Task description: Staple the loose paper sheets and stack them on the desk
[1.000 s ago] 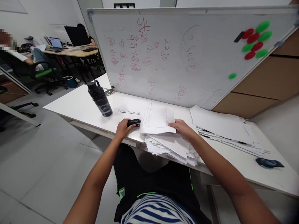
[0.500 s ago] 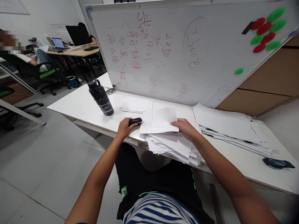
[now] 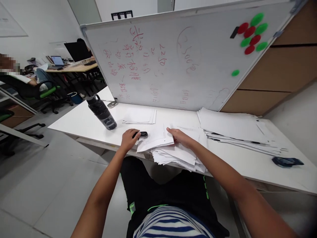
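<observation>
My left hand (image 3: 129, 140) is closed around a black stapler (image 3: 143, 134) near the front edge of the white table. Between thumb and fingers, my right hand (image 3: 178, 136) pinches the right side of some printed sheets (image 3: 156, 138). Their left end lies right by the stapler's front; whether it is inside the jaws I cannot tell. Below my right hand, an uneven pile of papers (image 3: 175, 157) juts over the table edge. A few flat sheets (image 3: 141, 115) lie just behind the stapler.
A dark water bottle (image 3: 102, 112) stands upright on the left of the table (image 3: 71, 122). A large paper stack (image 3: 230, 125) and a dark folded item (image 3: 287, 161) lie to the right. Behind leans a whiteboard (image 3: 168, 72) with magnets. A seated person (image 3: 32, 79) is far left.
My right hand has brought the held sheets leftward and down to the stapler, uncovering the flat sheets behind. My left hand keeps its grip on the stapler. The camera view has shifted slightly.
</observation>
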`<state>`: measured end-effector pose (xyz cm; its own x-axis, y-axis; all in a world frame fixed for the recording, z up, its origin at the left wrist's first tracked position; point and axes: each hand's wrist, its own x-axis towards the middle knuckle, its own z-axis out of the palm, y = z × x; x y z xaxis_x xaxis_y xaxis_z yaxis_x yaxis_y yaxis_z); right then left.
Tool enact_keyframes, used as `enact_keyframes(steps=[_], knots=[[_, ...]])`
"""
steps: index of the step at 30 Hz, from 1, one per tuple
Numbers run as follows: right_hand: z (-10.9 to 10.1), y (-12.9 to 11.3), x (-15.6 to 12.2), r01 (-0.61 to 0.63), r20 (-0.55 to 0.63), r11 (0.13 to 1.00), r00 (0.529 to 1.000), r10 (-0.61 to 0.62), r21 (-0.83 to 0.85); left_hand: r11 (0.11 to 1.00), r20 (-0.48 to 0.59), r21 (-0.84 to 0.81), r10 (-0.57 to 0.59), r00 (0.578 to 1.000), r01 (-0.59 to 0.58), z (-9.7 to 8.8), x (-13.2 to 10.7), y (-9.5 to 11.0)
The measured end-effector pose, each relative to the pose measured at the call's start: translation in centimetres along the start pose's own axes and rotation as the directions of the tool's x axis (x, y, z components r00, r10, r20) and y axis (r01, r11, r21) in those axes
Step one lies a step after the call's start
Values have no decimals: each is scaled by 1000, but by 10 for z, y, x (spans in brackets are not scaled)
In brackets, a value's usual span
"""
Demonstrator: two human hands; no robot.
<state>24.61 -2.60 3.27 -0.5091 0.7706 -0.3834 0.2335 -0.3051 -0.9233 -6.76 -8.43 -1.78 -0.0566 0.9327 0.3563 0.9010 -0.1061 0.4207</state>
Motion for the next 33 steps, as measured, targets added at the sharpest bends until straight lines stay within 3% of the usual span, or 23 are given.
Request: enact_keyframes(steps=[6,10,13,17,26,33], knots=[[-3,3,0,50,48,999,998,-49,-12,977,-157,-135,-184,970,163,-14,59,22],[-3,2,-2,56,32,998,998,-55,-41,987,-69,-17,-163,984,162,4,83,43],[-3,0,-3,49,39,996,998,-46,-74,982,40,137,-140,989,133,29,81,49],[-3,0,-4,26,19,995,1000,-24,-101,949,97,300,-132,986,98,50,75,46],[-7,1,-2,-14,42,993,999,19,-115,930,271,361,-178,946,71,56,83,46],[-11,7,2,8,59,992,998,0,-125,928,292,360,-206,934,92,56,82,47]])
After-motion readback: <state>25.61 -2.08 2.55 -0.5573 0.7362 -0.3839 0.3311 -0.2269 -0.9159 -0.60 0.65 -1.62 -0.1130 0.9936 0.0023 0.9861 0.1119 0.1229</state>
